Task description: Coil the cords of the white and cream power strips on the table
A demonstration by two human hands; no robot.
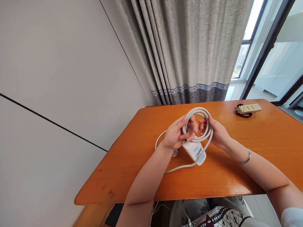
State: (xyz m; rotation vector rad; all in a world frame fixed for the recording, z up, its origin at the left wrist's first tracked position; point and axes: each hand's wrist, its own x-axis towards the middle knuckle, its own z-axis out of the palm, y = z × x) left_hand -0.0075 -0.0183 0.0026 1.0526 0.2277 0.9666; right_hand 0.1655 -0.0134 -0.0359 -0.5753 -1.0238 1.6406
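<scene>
A white power cord [199,109], wound into several loops, is held up above the table between my two hands. My left hand [177,132] grips the left side of the coil, thumb on top and fingers curled round it. On the opposite side, my right hand [215,130] pinches the loops between thumb and fingers. Below the coil lies a white power strip [193,149] with light blue parts, partly covered by the cord. A round grey-white piece, perhaps the plug [175,153], shows beside my left wrist. Loose cord runs along the table under my left forearm.
An orange-brown wooden table [127,164] spreads under my arms. Toward its far right corner sits a cream power strip [249,108] with a black cord. Behind hangs a grey curtain [194,47]; a pale wall [59,78] stands at left.
</scene>
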